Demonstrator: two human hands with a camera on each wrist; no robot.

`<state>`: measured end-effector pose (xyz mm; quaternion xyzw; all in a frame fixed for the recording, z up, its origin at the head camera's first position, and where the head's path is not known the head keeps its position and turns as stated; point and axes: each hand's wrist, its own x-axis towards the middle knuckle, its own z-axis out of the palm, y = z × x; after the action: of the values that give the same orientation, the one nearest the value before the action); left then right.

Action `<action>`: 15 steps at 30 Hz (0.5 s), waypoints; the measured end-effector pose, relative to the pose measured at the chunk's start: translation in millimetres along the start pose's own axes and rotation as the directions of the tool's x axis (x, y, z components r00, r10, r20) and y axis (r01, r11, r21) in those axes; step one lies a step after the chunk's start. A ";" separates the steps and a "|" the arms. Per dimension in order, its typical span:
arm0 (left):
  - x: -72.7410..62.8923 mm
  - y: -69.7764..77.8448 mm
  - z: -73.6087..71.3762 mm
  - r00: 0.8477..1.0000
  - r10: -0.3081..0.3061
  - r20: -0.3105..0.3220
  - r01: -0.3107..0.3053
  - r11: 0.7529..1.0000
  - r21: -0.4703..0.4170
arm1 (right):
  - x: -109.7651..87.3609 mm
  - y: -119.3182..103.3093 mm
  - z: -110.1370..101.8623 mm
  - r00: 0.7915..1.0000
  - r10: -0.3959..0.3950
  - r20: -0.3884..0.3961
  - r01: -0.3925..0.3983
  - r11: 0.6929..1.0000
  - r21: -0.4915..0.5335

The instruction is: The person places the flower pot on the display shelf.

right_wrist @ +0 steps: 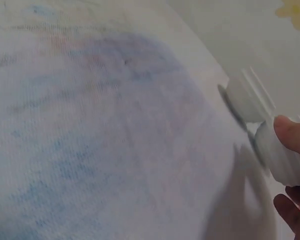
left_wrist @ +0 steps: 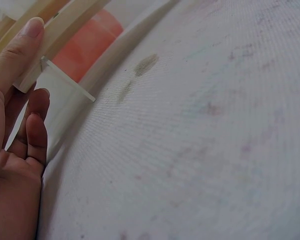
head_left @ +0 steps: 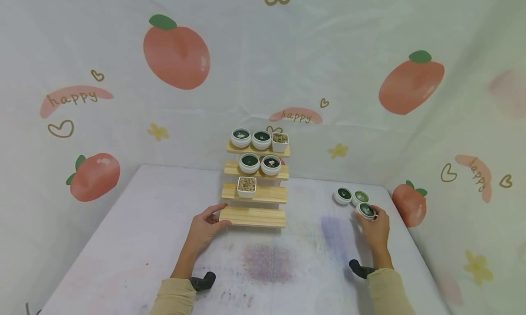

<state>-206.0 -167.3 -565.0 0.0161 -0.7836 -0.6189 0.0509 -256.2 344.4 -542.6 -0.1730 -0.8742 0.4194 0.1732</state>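
A tiered display stand (head_left: 252,217) with wooden shelves stands in the middle of the table. My left hand (head_left: 202,230) pinches the left end of its lowest shelf; in the left wrist view the thumb lies on the wood (left_wrist: 60,35) and the other fingers are below. At the right, my right hand (head_left: 378,230) grips a small round white pot (head_left: 365,211) with dark green contents. Thumb and fingers are on the pot's sides (right_wrist: 282,157) in the right wrist view. Just behind it are a second dark green pot (head_left: 343,196) and a lighter green one (head_left: 361,197).
The top shelf carries two round pots (head_left: 241,138) and a square pot (head_left: 280,142) of grainy bits. Two round pots (head_left: 271,165) sit on the shelf below, then another square pot (head_left: 246,187). A printed cloth (head_left: 312,59) hangs behind the table (head_left: 164,201).
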 end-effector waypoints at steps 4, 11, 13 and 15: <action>-0.7 2.0 0.4 1.000 0.008 -0.004 -0.008 1.000 0.006 | -0.1 -11.1 3.1 1.000 -0.028 0.009 0.027 0.999 0.021; -0.7 6.6 -0.5 1.000 -0.007 0.015 0.007 1.000 0.012 | -5.9 -40.9 8.1 0.993 -0.112 0.023 0.109 0.989 0.104; -0.3 7.3 -0.2 1.000 -0.009 0.014 0.009 1.000 0.012 | -7.5 -48.8 9.8 0.990 -0.134 0.035 0.128 0.982 0.138; -0.3 7.9 -0.1 1.000 -0.007 0.014 0.007 1.000 0.021 | -9.4 -56.5 11.9 0.988 -0.147 0.048 0.137 0.977 0.166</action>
<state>-205.4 -165.5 -557.3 0.0152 -0.7904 -0.6109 0.0431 -262.1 298.9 -506.3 -0.0827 -0.8520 0.4809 0.1897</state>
